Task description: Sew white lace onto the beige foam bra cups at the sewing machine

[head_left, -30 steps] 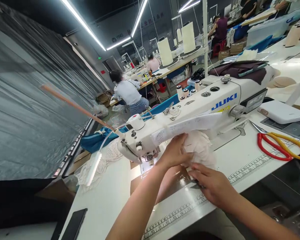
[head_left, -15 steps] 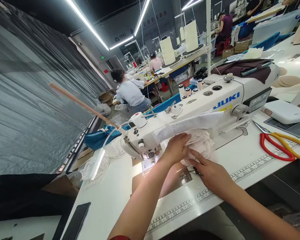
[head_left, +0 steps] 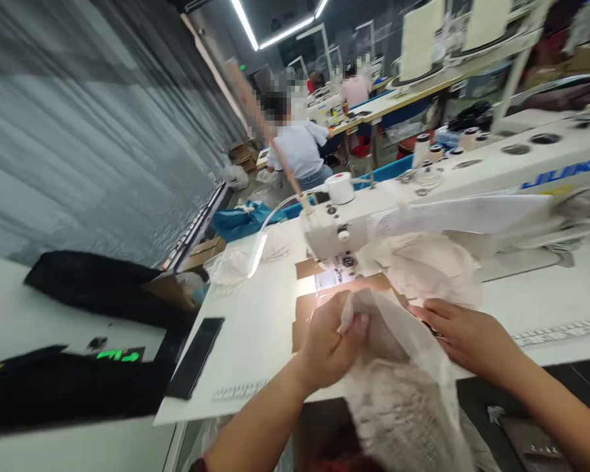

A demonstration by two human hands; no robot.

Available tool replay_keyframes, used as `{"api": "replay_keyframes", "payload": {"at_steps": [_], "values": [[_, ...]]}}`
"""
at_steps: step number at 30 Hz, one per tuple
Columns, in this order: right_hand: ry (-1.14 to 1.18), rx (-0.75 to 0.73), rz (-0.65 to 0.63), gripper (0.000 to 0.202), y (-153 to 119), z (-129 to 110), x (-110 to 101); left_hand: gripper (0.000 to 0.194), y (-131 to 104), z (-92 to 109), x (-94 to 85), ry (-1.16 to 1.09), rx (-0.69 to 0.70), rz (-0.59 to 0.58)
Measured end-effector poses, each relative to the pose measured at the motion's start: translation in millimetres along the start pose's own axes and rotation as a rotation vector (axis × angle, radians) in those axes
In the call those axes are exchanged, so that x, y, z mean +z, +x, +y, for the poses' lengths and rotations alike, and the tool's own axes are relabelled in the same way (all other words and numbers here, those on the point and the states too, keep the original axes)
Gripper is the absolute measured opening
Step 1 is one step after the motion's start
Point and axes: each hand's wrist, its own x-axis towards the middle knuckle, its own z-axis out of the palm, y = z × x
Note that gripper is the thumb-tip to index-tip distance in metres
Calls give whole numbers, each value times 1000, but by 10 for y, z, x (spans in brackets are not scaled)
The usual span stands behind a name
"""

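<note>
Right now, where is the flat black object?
In the head view, the flat black object lies near the table's left edge, left of the left hand.

Table (head_left: 255, 308): before me, across the middle of the frame
Sewing machine (head_left: 482, 160): on my table, centre to right edge
Cloth bundle (head_left: 435, 265): on the table, between the machine and my right hand (head_left: 467, 334)
Flat slab (head_left: 195, 358): on the table's left end
Person (head_left: 302, 147): upper centre, beyond my table
Curtain (head_left: 98, 137): upper left
</note>
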Motion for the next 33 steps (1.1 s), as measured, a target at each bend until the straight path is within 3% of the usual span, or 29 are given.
{"api": "replay_keyframes", "payload": {"at_steps": [2, 4, 7, 10, 12, 15, 19, 21, 24, 29, 31, 33], "values": [[-79, -59, 1, 36, -32, 23, 62, 31, -231, -166, -181, -73, -245, 13], [-142, -132, 68, 36, -52, 28, 110, 44, -441, -357, -320, -120, -369, 14], [-110, -250, 226, 30, -42, -96, 116, 46, -681, -553, -445, -76, -363, 30], [98, -151, 279, 27, 88, -432, 96, 51, -796, -599, -506, -61, -318, 16], [311, 18, 231, 24, 265, -706, 119, 55, -815, -583, -534, -72, -316, -14], [687, 223, 45, 27, 581, -1045, 203, 40, -813, -558, -563, -69, -247, -47], [1101, 143, -151, 31, 830, -1298, 297, 24, -855, -587, -576, 28, -139, 44], [1092, 103, -148, 24, 854, -1369, 322, 33, -892, -626, -584, 100, -98, 89], [972, 80, -25, 14, 848, -1435, 358, 40, -928, -680, -604, 161, -33, 105], [706, 6, 206, 9, 915, -1509, 389, 21, -900, -692, -642, 108, 12, 88], [679, -60, 195, 4, 965, -1538, 371, 15, -874, -673, -653, 82, 11, 71], [720, -88, 87, 9, 1007, -1560, 348, 17, -850, -654, -667, 53, -16, 31]]}}
